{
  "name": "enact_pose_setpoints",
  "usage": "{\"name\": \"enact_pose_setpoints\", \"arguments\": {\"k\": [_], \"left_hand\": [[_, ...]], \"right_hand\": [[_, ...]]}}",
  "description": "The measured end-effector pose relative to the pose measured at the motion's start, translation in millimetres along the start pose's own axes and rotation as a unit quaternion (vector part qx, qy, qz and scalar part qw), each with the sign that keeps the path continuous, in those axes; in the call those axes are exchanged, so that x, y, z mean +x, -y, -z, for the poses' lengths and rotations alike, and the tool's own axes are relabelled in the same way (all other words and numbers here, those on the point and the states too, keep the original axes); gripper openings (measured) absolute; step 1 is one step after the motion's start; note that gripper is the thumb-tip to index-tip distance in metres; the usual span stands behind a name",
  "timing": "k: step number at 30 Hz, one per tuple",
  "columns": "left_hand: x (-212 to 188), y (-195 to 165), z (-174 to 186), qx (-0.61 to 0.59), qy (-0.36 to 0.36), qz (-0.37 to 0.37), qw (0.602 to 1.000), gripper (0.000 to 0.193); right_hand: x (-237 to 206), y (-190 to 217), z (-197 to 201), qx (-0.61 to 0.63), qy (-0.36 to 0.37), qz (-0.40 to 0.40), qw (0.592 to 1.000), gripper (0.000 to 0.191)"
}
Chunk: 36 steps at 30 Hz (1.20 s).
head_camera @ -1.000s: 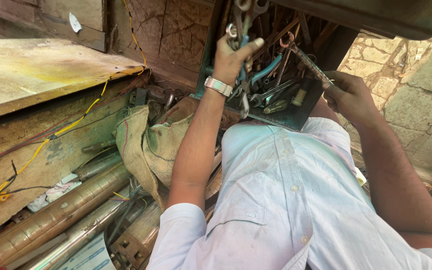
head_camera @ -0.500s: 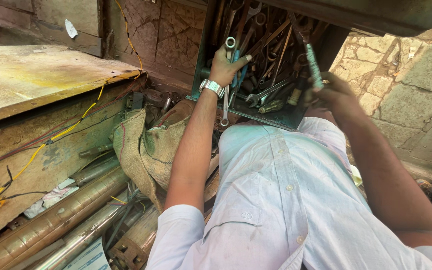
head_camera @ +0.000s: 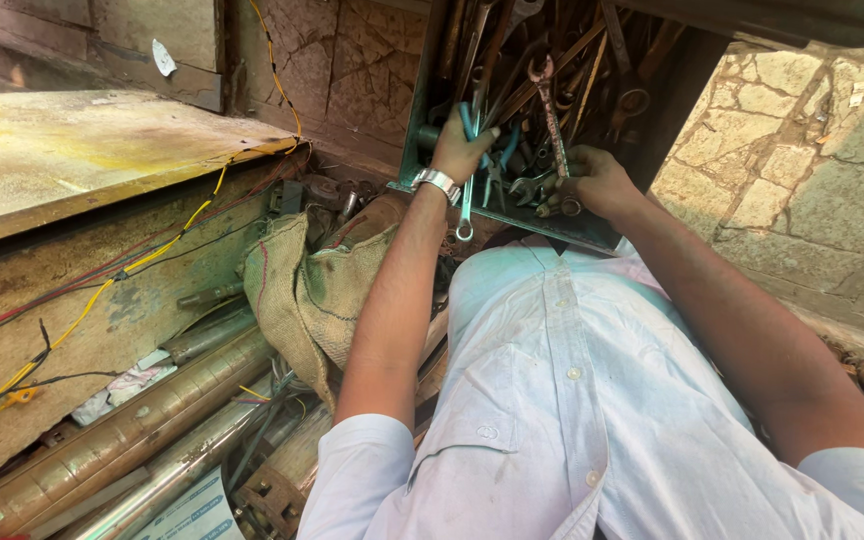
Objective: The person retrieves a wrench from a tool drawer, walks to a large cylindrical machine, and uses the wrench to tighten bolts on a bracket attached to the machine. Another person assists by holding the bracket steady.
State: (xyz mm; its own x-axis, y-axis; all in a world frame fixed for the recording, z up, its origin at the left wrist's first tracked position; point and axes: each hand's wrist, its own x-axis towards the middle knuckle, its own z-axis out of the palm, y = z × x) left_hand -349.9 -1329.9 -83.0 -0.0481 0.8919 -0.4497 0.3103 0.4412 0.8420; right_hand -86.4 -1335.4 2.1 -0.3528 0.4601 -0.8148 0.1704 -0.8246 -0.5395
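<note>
Cramped outdoor work spot: stone-paved ground (head_camera: 802,130) at right, a worn wooden plank (head_camera: 62,160) with peeling yellow-green paint at left, cracked stone wall behind. Yellow and red wires (head_camera: 152,255) run along the plank's edge. Below it lie 2 or more long metal pipes (head_camera: 142,430), side by side, dusty. A burlap sack (head_camera: 302,290) sits crumpled between the pipes and the person's body.

Straight ahead, a dark metal toolbox (head_camera: 592,232), open and crammed with wrenches, spanners and rods standing at mixed angles.

Left hand (head_camera: 464,145), steel watch (head_camera: 436,182) on the wrist, is curled closed around a blue-tinted combination wrench (head_camera: 466,200); the wrench hangs down from the fist, ring end lowest, over the box's near edge.

Right hand (head_camera: 592,180) is inside the box, fingers bent around a rusty reddish open-end wrench (head_camera: 550,110) that rises upright and slightly tilted above the knuckles. Other spanners lie just beside and under this hand; exact contact with them cannot be told.

Both forearms extend from a pale, stained button shirt (head_camera: 562,400), sleeves rolled to the elbow.
</note>
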Motion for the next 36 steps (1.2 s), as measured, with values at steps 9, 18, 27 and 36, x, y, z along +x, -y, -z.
{"name": "enact_pose_setpoints", "arguments": {"k": [9,18,27,36], "left_hand": [[-10.7,-5.6,-10.7,-0.111,0.004,0.070,0.991,0.030],[-35.5,-16.9,-49.5,-0.163,-0.041,0.099,0.981,0.054],[-33.5,-43.8,-13.7,-0.169,-0.013,0.190,0.967,0.055],[-38.5,-64.8,25.1,-0.280,0.128,0.242,0.920,0.033]], "right_hand": [[26.3,11.9,-43.6,-0.016,-0.011,-0.052,0.998,0.045],[7.6,23.5,-37.0,0.072,0.089,-0.062,0.992,0.054],[-15.0,30.7,-27.1,-0.071,-0.015,0.041,0.997,0.094],[-15.5,-0.3,-23.8,0.138,-0.064,0.019,0.988,0.050]]}}
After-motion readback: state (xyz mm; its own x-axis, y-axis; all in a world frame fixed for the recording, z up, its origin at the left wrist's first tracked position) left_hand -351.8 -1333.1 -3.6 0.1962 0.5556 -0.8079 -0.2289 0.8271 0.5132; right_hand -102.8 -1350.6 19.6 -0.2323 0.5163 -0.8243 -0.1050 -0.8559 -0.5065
